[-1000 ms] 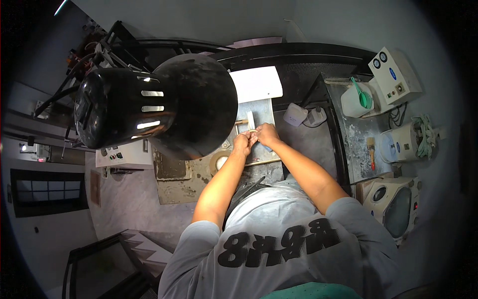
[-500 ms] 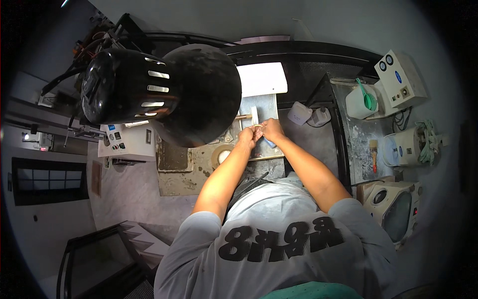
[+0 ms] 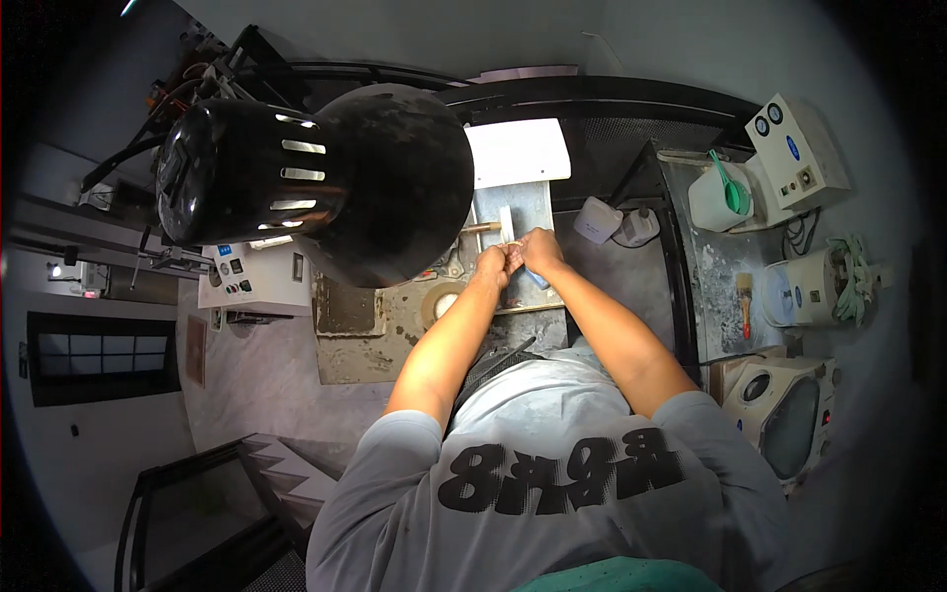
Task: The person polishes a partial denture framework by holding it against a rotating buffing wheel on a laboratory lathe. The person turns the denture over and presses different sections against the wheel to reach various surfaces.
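Observation:
My left hand (image 3: pixel 492 264) and my right hand (image 3: pixel 540 254) meet over the lit work surface, both with fingers closed in a pinch. Whatever sits between the fingertips is small and mostly covered, so I cannot make out its kind. Just beyond them lies a tool with a brown handle (image 3: pixel 482 228) and a long white head (image 3: pixel 507 224). Something blue (image 3: pixel 537 280) shows under my right hand, partly hidden by it. Left of my left forearm is a round, pale-centred dish (image 3: pixel 443 302), partly covered by that arm.
A big black lamp shade (image 3: pixel 400 187) hangs over the bench's left part. A white sheet (image 3: pixel 520 154) lies behind my hands. To the right, a side table holds a brush (image 3: pixel 745 304), a white tub (image 3: pixel 717 200) and machines (image 3: pixel 801 153). White jugs (image 3: pixel 598 220) stand between.
The view has shifted slightly. Both hands stay together at almost the same spot, with only small finger movement; the pale bit glimpsed between them earlier is now harder to see.

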